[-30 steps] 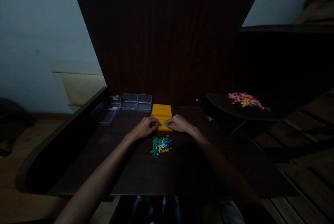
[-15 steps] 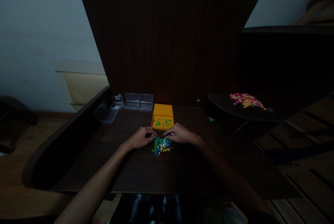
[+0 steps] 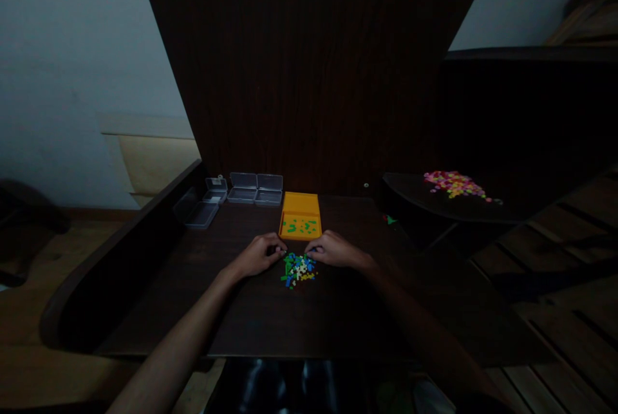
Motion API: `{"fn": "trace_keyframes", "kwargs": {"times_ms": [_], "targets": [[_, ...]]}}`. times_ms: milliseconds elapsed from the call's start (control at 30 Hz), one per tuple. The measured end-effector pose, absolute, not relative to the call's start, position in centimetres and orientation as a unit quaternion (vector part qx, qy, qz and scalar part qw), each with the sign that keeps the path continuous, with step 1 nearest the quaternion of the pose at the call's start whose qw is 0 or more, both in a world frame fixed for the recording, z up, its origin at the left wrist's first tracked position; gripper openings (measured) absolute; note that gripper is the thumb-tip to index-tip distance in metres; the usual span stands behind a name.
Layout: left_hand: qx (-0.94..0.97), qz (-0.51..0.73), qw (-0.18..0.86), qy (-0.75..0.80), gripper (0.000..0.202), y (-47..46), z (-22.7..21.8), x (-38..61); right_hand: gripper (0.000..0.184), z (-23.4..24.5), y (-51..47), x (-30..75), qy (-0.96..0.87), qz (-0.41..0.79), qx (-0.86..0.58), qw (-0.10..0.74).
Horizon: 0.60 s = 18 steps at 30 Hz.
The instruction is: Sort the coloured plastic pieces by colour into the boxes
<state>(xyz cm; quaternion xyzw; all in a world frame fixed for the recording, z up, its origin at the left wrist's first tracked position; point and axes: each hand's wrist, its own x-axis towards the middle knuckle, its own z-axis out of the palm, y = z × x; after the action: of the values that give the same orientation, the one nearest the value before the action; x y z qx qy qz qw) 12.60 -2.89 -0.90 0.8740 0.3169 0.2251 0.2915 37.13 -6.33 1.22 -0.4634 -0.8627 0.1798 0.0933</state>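
Observation:
A small pile of toy building bricks (image 3: 299, 269), green, blue, white and yellow, lies on the dark table between my hands. At the pile's upper left edge is my left hand (image 3: 261, 254), its fingers curled and thumb drawn in towards them. My right hand (image 3: 337, 250) is closed in a pinch at the upper right edge. Whatever either hand holds, if anything, is too small and dark to make out. Just beyond the hands stands an open yellow box (image 3: 300, 234) with several green pieces lying inside it.
Clear plastic cases (image 3: 255, 196) with raised lids stand at the back left, with another open clear case (image 3: 201, 214) near the side panel. Pink and yellow beads (image 3: 456, 184) are heaped on a raised shelf at right. A small green piece (image 3: 391, 220) lies below that shelf.
My hands have moved slightly apart above the pile: the left a little to the left, the right a touch to the right. The yellow box has stayed in place.

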Motion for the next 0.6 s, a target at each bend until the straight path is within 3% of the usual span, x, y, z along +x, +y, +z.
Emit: {"fn": "trace_keyframes", "kwargs": {"times_ms": [600], "targets": [[0.883,0.221,0.265,0.318,0.018,-2.89,-0.8,12.45,0.024,0.99,-6.54,37.08,-0.864,0.157,-0.47,0.091]]}}
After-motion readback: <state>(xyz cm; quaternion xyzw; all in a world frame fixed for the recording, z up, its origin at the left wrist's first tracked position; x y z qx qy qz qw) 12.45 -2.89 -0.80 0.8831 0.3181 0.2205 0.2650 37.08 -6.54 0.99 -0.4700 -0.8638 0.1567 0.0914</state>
